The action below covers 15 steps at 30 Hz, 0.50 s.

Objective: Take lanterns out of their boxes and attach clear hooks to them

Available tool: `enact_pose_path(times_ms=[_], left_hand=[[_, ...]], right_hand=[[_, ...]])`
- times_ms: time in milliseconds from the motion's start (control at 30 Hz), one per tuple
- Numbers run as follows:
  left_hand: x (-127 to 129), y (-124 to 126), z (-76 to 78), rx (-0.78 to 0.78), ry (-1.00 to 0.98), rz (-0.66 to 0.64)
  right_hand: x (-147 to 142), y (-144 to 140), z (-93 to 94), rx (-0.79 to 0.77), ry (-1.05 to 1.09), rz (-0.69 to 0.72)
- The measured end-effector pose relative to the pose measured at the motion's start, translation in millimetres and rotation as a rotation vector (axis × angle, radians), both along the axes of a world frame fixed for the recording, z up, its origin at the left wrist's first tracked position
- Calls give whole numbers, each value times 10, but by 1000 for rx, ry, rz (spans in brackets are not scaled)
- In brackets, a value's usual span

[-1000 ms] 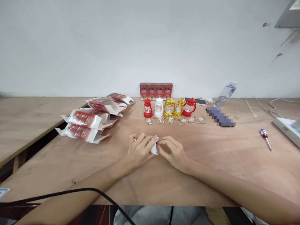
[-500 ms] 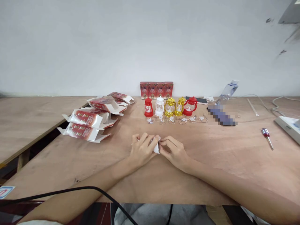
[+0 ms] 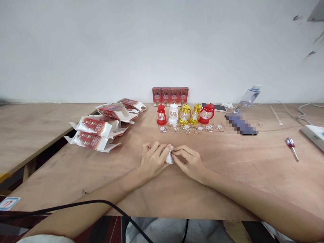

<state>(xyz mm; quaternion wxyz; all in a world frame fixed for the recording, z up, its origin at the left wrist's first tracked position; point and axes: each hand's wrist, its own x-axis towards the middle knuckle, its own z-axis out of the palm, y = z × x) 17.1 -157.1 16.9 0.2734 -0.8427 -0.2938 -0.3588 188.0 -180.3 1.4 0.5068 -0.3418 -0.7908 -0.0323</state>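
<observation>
Over the middle of the table, my left hand (image 3: 155,158) is wrapped round a small white lantern (image 3: 169,158), lying sideways in the grip. Its round base faces right and shows a dark spot inside the rim; the fingers hide most of the body. My right hand (image 3: 187,160) has its thumb and fingers pinched together at that base, touching it. Whatever sits between those fingertips is too small to make out. Beyond the hands stand a red lantern (image 3: 161,115), a white one, gold lanterns (image 3: 184,115) and another red one.
Thin metal pieces with white figures (image 3: 186,128) lie before the lanterns. Red boxes (image 3: 165,96) stand by the wall; opened cartons (image 3: 92,126) lie left. To the right are a phone (image 3: 241,125), a tilted bottle (image 3: 249,98) and a screwdriver (image 3: 291,145). A black cable (image 3: 96,201) crosses my left arm.
The lantern's base has turned, so its round rim and dark inside show more. Both hands have stayed in nearly the same place, and the view has shifted slightly.
</observation>
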Motion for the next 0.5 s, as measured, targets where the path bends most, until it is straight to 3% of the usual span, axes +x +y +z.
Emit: enact_pose_path(times_ms=[500], left_hand=[[33,-8,-10,9,12,-25]], right_hand=[[0,8,-25,-44,-24,-45]])
